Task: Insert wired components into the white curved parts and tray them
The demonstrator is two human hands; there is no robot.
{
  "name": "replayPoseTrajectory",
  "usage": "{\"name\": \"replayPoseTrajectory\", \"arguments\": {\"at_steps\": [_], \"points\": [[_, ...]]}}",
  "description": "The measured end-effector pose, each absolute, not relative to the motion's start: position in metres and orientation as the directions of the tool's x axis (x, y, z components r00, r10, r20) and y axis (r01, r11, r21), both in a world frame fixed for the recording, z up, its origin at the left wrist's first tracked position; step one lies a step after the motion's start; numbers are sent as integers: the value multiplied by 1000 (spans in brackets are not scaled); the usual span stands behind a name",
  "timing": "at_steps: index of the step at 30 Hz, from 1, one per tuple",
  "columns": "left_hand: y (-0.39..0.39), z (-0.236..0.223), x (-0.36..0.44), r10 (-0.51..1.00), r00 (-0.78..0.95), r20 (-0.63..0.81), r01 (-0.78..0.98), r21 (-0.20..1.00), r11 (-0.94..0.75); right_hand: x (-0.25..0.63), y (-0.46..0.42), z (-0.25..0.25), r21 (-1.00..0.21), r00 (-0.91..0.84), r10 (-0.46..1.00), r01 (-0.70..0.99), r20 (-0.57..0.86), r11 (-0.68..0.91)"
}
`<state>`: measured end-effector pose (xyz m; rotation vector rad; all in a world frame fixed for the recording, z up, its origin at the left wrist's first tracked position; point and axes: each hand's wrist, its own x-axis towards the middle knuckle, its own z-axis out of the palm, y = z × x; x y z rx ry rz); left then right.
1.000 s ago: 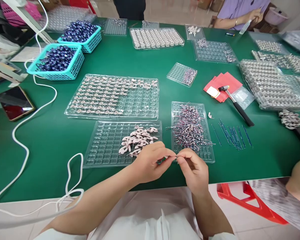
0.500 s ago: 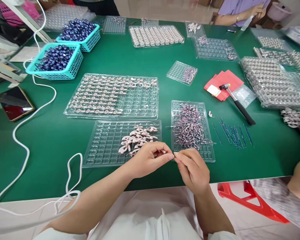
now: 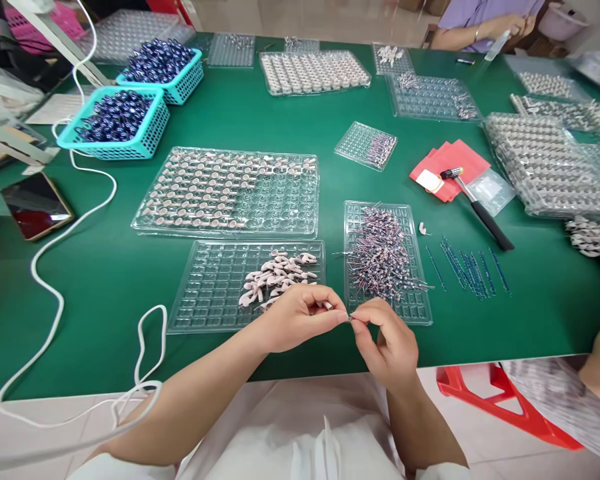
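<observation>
My left hand (image 3: 303,323) is closed in a pinch around a pale pink earbud shell (image 3: 326,305), mostly hidden by the fingers. Its fingertips meet those of my right hand (image 3: 389,343), which pinches something tiny and dark at the shell's end; I cannot make out what. Just beyond the left hand, a pile of similar pale shells (image 3: 275,275) lies on a clear blister tray (image 3: 205,293). Past my right hand, a heap of small parts with thin red and blue wires (image 3: 380,250) covers much of another clear tray (image 3: 420,310).
A larger tray (image 3: 280,207) of shells in rows lies farther back. To the right are loose blue strips (image 3: 467,270), a black-handled hammer (image 3: 485,217) and red bags (image 3: 447,163). Turquoise baskets (image 3: 153,127), a phone (image 3: 36,207) and a white cable (image 3: 60,293) are left. A co-worker (image 3: 467,27) sits opposite.
My fingertips have shifted slightly, and the right fingers have turned a little at the pinch. The whole view has drifted slightly; the trays and piles look the same.
</observation>
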<state>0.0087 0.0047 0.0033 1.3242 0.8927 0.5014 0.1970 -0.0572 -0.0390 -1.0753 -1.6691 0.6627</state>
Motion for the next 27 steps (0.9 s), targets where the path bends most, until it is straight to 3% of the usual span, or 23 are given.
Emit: {"name": "replayPoseTrajectory", "arguments": {"at_steps": [5, 14, 27], "points": [[5, 2, 10, 747, 606, -273, 89, 957, 276, 195, -58, -39, -916, -66, 937, 198, 344, 350], [6, 0, 8, 727, 632, -269, 31, 946, 323, 200, -59, -40, -966, -31, 966, 24, 257, 258], [7, -1, 8, 768, 593, -243, -3, 952, 305, 202, -58, -42, -963, 52, 963, -37, 264, 266]]}}
